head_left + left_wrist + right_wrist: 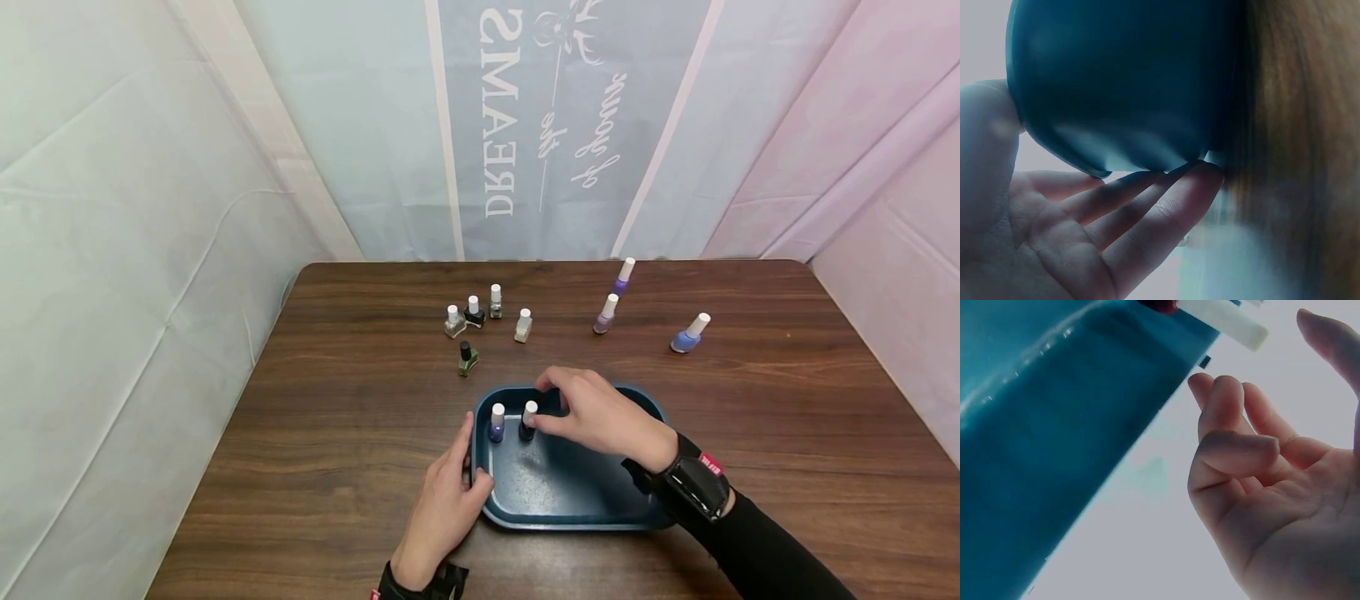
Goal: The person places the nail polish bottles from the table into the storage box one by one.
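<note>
1. Behind my brown wood-grain table hang pale cloths, one printed with lettering that reads reversed from where I sit.
2. The blue tray lies near me. Inside, by its left wall, a violet bottle and a dark bottle stand side by side with a gap between, both white-capped.
3. My left hand grips the tray's left side, thumb at the rim and fingers against the outer wall. That seems the right brace: firm enough to stop the tray sliding, without tipping it.
4. My right hand is over the tray at the dark bottle, thumb and fingers spread apart around its cap, clamped on nothing. From above the thumb overlaps the cap; I can't tell whether they touch.
5. To handle this bottle well, I'd keep thumb and forefinger level on either side of the cap, move straight up or down, and avoid brushing the violet neighbour; a narrow bottle probably topples easily.
6. Beyond the tray, a green bottle stands nearest on the left, and a blue bottle is farthest right, well apart from that group.
</note>
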`<state>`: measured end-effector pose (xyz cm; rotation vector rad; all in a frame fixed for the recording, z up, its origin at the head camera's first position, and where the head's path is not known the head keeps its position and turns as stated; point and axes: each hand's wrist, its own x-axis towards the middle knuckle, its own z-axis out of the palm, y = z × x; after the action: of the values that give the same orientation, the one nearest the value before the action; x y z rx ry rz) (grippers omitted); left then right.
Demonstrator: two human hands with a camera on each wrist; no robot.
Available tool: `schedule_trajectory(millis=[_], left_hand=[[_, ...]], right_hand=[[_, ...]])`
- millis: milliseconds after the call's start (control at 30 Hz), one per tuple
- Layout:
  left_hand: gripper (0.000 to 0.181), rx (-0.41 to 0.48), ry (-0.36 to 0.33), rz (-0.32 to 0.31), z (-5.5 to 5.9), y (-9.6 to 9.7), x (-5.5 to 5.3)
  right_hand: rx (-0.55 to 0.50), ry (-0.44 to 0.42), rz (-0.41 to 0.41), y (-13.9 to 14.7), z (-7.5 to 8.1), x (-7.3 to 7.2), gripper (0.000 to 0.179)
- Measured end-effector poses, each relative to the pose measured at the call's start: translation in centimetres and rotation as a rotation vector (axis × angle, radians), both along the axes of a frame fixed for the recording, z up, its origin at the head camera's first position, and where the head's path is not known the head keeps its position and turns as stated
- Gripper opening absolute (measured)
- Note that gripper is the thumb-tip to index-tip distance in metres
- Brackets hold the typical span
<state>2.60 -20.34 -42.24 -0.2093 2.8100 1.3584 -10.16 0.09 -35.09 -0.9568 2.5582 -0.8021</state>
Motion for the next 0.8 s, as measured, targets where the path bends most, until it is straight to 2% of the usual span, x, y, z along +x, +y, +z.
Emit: schedule_trajectory(millis=[300,533,800], left_hand=[[0.075,0.02,-0.014,0.0,0.1,0.0,0.0],[0.075,0.022,-0.041,-0.003,0.1,-0.1,-0.1],[0.075,0.019,-0.062,0.005,0.2,0.0,-0.2]], right_hand=[[-0.064,0.055,-0.024,-0.4,0.7,-1.4,0.029],[-0.112,0.094,-0.03,-1.0,1.0,-2.7,0.026],[-0.148,0.065,-0.094,-2.0,0.5,-4.7,0.027]])
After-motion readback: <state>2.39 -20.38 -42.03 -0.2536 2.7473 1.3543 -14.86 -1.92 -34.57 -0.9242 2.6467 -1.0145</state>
